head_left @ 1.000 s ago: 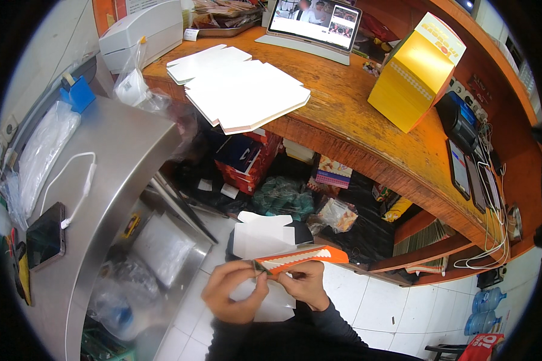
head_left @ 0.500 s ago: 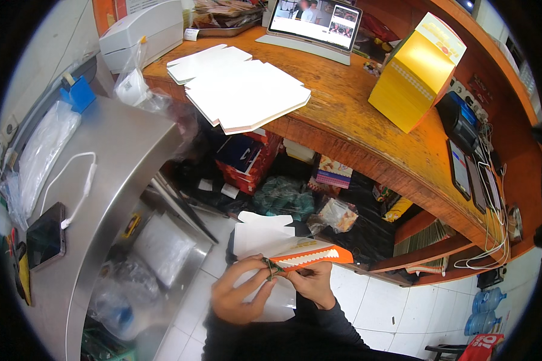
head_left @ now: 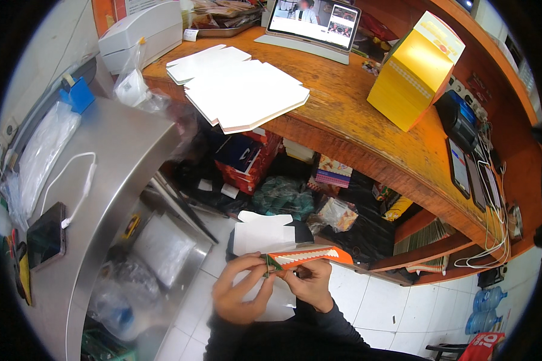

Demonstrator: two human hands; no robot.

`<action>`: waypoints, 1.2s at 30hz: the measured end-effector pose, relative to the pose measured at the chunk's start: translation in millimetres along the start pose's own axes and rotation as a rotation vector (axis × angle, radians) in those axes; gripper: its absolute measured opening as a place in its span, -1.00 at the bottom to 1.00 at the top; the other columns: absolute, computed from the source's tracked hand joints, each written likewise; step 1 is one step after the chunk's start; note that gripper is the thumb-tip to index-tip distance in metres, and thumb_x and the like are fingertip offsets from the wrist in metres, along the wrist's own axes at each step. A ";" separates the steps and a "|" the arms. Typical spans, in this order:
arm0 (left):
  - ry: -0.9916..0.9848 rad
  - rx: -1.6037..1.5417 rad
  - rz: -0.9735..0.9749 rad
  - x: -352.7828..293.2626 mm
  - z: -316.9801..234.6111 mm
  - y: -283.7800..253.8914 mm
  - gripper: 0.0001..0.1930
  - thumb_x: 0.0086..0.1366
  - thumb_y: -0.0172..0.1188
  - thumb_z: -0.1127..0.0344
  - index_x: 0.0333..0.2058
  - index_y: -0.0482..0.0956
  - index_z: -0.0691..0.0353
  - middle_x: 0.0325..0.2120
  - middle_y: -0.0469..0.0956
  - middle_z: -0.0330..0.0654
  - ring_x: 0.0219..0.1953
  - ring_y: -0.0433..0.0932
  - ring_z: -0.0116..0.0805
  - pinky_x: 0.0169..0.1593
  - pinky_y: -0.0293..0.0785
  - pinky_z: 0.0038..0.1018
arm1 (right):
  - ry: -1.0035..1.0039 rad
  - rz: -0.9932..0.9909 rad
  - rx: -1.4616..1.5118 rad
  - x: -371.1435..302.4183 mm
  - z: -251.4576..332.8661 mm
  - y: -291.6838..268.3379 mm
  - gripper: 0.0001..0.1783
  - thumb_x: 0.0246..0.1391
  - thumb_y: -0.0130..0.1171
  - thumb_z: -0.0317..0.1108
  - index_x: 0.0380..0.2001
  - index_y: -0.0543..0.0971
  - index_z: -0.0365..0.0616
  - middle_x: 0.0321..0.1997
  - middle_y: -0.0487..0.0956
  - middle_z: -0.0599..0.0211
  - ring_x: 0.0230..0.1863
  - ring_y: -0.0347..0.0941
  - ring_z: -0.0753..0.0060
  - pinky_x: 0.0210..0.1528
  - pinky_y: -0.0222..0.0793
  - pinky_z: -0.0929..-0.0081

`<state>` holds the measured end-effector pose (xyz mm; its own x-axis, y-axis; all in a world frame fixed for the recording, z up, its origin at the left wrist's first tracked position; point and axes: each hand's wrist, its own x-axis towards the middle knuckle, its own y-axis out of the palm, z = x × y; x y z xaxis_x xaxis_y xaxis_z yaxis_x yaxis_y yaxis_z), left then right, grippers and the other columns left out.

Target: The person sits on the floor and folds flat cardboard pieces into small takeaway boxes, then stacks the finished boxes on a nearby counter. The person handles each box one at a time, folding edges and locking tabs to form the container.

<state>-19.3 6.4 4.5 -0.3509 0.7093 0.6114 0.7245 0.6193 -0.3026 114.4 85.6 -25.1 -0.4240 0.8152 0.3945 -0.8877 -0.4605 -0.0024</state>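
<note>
A partly folded cardboard box (head_left: 264, 237) is held low in front of my body, above my lap. Its inside is white, while one upturned panel is orange with a white toothed stripe and a dark green end. My left hand (head_left: 242, 293) pinches the green end between thumb and fingers. Just beside it, my right hand (head_left: 312, 286) grips the lower side of the orange panel. A white flap stands up at the far side of the box, and another white part shows below my hands. The fingertips partly cover the corner between them.
Flat white box blanks (head_left: 247, 99) lie stacked on the wooden desk (head_left: 337, 114), with yellow boxes (head_left: 406, 81) to their right. A tablet (head_left: 313, 24) and a white printer (head_left: 141, 36) stand behind. At left, a phone (head_left: 47, 234) rests on a steel counter (head_left: 120, 132).
The green end has turned to show more of its face between my fingers. My left fingers have shifted slightly, and the orange panel stands a little steeper. My right hand has barely moved.
</note>
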 end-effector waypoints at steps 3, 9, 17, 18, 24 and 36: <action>-0.008 0.000 0.032 1.2 0.4 0.8 -0.76 -0.02 0.35 0.60 -0.30 0.64 0.36 -0.23 0.52 -0.05 -0.16 0.61 -0.11 -0.08 0.57 -0.35 | -0.056 -0.003 -0.106 -0.7 -2.9 -2.7 -0.74 -0.13 0.40 -0.61 -0.28 0.65 -0.36 -0.26 0.65 0.21 -0.26 0.56 0.51 -0.25 0.47 0.61; 0.004 0.035 0.082 0.6 4.1 -5.4 -0.75 0.00 0.35 0.60 -0.28 0.63 0.35 -0.27 0.48 -0.07 -0.20 0.61 -0.12 -0.04 0.56 -0.27 | -0.054 0.024 -0.143 -4.5 -8.8 -5.7 -0.75 -0.12 0.39 -0.61 -0.28 0.66 -0.35 -0.24 0.65 0.20 -0.25 0.56 0.48 -0.24 0.47 0.60; -0.101 -0.002 -0.055 -4.9 -2.9 0.0 -0.75 -0.10 0.46 0.58 -0.36 0.69 0.31 -0.31 0.50 -0.12 -0.19 0.64 -0.15 -0.11 0.63 -0.37 | -0.083 0.037 -0.159 -0.7 7.6 -5.8 -0.75 -0.11 0.37 -0.61 -0.27 0.66 -0.35 -0.25 0.65 0.16 -0.26 0.59 0.46 -0.23 0.49 0.60; -0.141 -0.046 -0.077 -5.4 -3.9 -0.7 -0.74 -0.12 0.48 0.57 -0.36 0.70 0.30 -0.31 0.52 -0.12 -0.20 0.65 -0.16 -0.11 0.63 -0.37 | -0.047 0.009 -0.112 -0.8 9.2 -2.0 -0.77 -0.11 0.36 -0.61 -0.29 0.67 -0.33 -0.28 0.67 0.16 -0.28 0.61 0.46 -0.23 0.48 0.60; -0.038 -0.082 -0.061 -1.0 1.9 -3.1 -0.74 -0.13 0.50 0.55 -0.39 0.70 0.26 -0.33 0.59 -0.11 -0.20 0.65 -0.15 -0.08 0.60 -0.30 | -0.017 -0.035 -0.109 2.6 10.9 5.0 -0.80 -0.13 0.35 -0.62 -0.33 0.67 -0.31 -0.33 0.68 0.16 -0.31 0.63 0.45 -0.26 0.47 0.60; -0.094 -0.005 -0.241 -4.2 -6.9 -0.5 -0.75 -0.18 0.39 0.63 -0.44 0.66 0.26 -0.42 0.58 -0.13 -0.23 0.64 -0.14 -0.05 0.58 -0.24 | -0.151 -0.063 -0.247 -7.7 15.1 24.6 -0.76 -0.09 0.30 -0.65 -0.26 0.68 -0.31 -0.30 0.67 0.08 -0.30 0.64 0.34 -0.26 0.47 0.58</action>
<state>-14.1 0.8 7.1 -0.5669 0.5698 0.5949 0.6164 0.7725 -0.1525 98.5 62.8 -14.3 -0.3516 0.7697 0.5328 -0.9361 -0.2964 -0.1896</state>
